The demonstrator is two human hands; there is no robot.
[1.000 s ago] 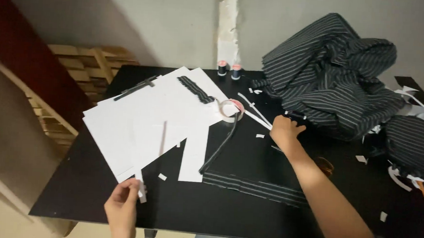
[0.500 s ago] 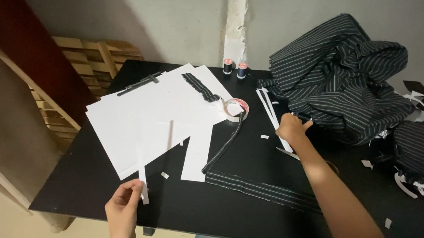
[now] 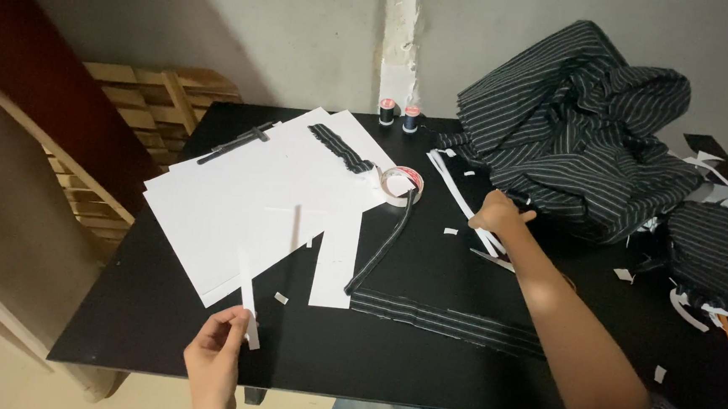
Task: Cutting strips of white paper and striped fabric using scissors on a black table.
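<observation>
Both hands barely moved: left hand (image 3: pixel 218 357) still pinches paper strip (image 3: pixel 248 307).

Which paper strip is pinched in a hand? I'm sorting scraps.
The narrow white strip at the table's near edge, pinched by the left hand; the others lie loose.

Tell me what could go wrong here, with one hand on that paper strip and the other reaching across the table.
The left hand pinches a thin white paper strip near the table edge; it could crease or tear. The right hand reaches among loose white strips beside the heaped striped fabric, so the forearm may drag the flat striped piece or scatter scraps. The tape roll lies close by and could get knocked.
</observation>
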